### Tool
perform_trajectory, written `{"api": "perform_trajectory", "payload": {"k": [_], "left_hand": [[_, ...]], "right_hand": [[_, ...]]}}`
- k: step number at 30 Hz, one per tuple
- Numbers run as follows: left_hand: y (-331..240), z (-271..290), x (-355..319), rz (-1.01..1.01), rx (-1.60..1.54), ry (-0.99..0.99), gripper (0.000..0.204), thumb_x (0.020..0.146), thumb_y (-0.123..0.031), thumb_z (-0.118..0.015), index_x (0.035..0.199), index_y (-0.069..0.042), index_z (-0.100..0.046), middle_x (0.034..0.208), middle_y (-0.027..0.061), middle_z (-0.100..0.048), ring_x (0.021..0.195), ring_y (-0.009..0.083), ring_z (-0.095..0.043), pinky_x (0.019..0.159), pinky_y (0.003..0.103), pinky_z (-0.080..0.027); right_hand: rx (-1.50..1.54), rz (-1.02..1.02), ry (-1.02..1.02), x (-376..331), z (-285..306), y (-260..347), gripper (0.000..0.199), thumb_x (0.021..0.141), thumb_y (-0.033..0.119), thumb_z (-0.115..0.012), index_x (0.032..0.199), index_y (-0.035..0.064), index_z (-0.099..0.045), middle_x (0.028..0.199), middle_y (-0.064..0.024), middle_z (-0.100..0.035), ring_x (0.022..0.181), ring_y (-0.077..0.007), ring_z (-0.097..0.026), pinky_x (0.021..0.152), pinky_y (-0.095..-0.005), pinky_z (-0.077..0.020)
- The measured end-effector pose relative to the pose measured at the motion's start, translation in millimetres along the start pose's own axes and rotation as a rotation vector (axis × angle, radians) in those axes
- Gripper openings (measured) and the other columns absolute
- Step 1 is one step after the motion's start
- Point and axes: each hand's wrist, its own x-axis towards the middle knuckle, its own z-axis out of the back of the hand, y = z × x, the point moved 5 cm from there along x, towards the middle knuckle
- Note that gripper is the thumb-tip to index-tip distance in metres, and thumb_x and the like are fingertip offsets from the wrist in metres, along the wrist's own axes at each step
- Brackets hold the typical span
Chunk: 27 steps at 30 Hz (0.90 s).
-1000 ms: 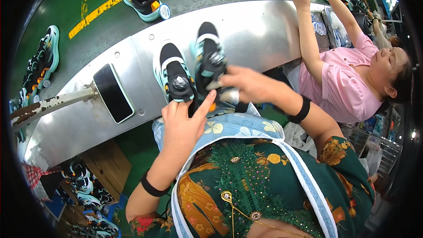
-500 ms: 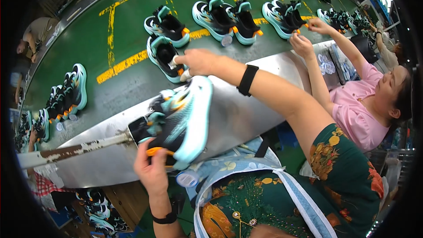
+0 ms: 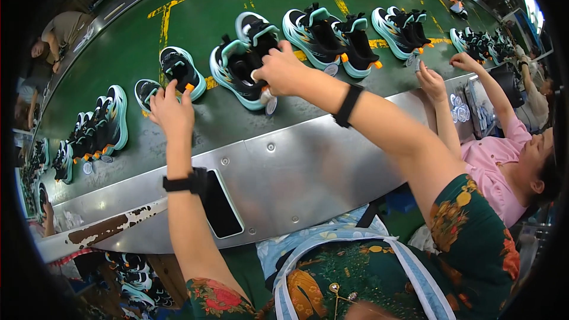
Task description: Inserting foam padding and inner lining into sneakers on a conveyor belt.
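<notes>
My left hand [image 3: 172,109] reaches over the belt with its fingers apart, touching or just over two black and mint sneakers. One sneaker [image 3: 182,70] lies beyond its fingertips; the other [image 3: 144,90] is partly hidden behind them. My right hand [image 3: 281,72], with white covers on some fingertips, grips the heel of a black, mint and white sneaker [image 3: 226,72]. A round tag [image 3: 271,106] hangs below that hand. Behind this shoe stands its match [image 3: 252,24], partly covered by it and the hand.
A phone [image 3: 222,207] lies on the metal ledge [image 3: 308,166] beside my left wrist. More sneaker pairs [image 3: 314,29] stand along the green belt [image 3: 219,9]. A painted bar [image 3: 112,228] crosses at lower left. A person in pink [image 3: 492,160] works on my right.
The blurred sneaker that my left hand held over the ledge is down on the belt, and that hand has moved forward to it. The phone is uncovered. The view has shifted slightly.
</notes>
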Motion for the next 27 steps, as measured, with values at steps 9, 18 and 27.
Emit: {"api": "perform_trajectory", "payload": {"k": [9,18,27], "left_hand": [[-116.8,79.9,-216.5,0.192,-0.971,0.684,0.06,0.081,-0.011,-0.062,0.136,-0.002,-0.04,0.127,0.0241,-0.049,0.114,0.0344,-0.053,0.092,0.04,-0.043],[-83.2,95.6,-228.2,0.242,-0.915,0.767,0.04,0.084,-0.005,-0.059,0.124,0.001,-0.054,0.105,0.0156,-0.064,0.087,0.0204,-0.064,0.074,0.029,-0.05],[-96.3,93.3,-231.5,0.274,-0.897,0.55,0.032,0.083,-0.013,-0.067,0.112,0.0,-0.062,0.096,0.01,-0.064,0.079,0.0166,-0.062,0.065,0.027,-0.048]], "right_hand": [[0.337,0.166,0.022,-210.8,44.8,105.9,0.045,0.062,0.017,-0.072,0.105,0.0143,-0.059,0.071,-0.0064,-0.047,0.081,-0.0255,-0.053,0.094,-0.047,-0.0317],[0.333,0.035,0.274,-307.9,86.2,67.9,0.042,0.068,0.024,-0.073,0.105,0.0074,-0.061,0.085,-0.0122,-0.062,0.089,-0.032,-0.059,0.085,-0.0428,-0.0407],[0.722,0.076,0.066,-181.9,65.0,66.4,0.043,0.072,0.008,-0.068,0.113,0.011,-0.057,0.087,-0.0165,-0.06,0.087,-0.0372,-0.06,0.073,-0.0451,-0.0464]]}}
